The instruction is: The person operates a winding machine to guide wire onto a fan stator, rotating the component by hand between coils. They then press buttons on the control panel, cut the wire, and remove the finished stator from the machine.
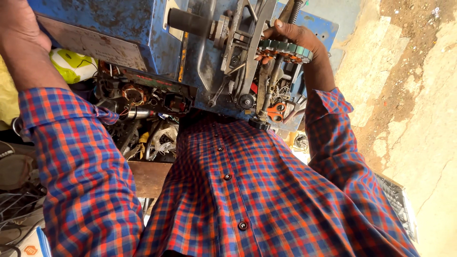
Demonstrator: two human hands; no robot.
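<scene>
A sunlit, cracked concrete floor (419,119) lies beside a worn blue metal machine (157,33). The right hand (290,35) curls its fingers around a green toothed gear wheel (283,50) on the machine's front. The left hand (16,28) presses the machine's top-left edge; its fingers are hidden.

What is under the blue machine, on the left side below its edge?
Under the blue machine lie copper coils, wires and dark metal parts in a heap. The checked sleeve covers what lies further left and lower.
</scene>
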